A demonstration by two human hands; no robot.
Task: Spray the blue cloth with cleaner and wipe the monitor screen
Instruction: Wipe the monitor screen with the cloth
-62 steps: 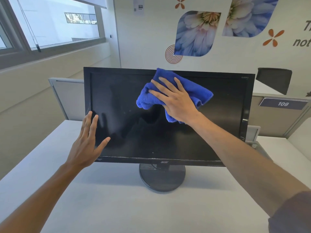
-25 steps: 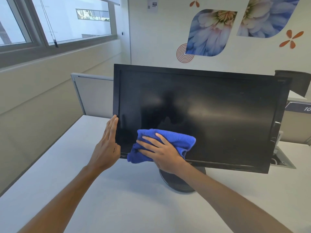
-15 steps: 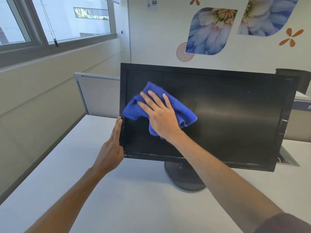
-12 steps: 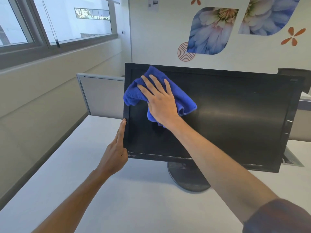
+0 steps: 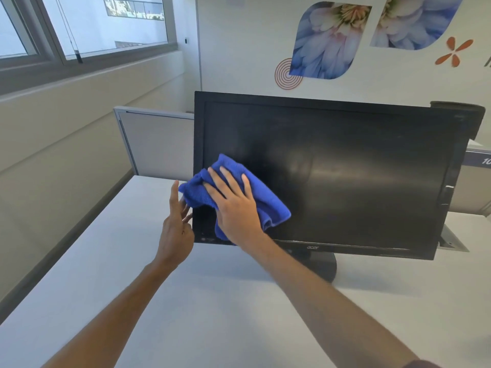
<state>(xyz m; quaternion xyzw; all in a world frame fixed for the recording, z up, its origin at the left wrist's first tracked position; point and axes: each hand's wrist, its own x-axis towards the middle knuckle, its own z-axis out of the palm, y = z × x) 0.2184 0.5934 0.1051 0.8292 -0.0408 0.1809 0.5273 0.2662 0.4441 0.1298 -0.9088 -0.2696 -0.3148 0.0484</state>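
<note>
Nearest us, our two bare forearms reach out over the white desk. Our left hand hovers just beside the monitor's left edge, fingers loosely parted, index raised, holding nothing. Our right hand lies flat with fingers spread, pressing the blue cloth against the lower left part of the screen; one fold of the cloth hangs over the left bezel. The black Acer monitor stands on its round base. Behind it we see a grey partition and the flower-decorated wall.
</note>
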